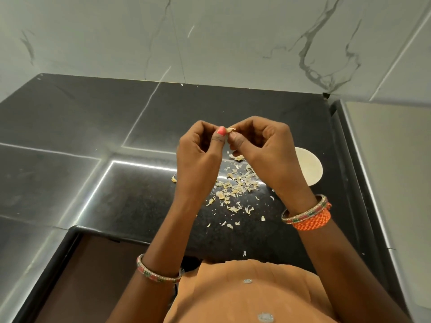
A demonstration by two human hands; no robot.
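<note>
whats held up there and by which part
A small pale piece, likely garlic, pinched by thumbs and fingertips: left hand on its left end, right hand on its right.

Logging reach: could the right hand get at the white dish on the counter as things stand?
Probably yes: the white dish lies close under the right hand, nothing between, though that hand and the left hand pinch a small papery piece.

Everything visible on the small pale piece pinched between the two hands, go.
The pale piece is tiny, cream to light tan, thin and papery at its exposed tip, like garlic skin or a clove being peeled; most of it is hidden in the grip. It is held above the black countertop, pinched between the thumb and fingertips of the left hand and those of the right hand, nothing else touching it.
</note>
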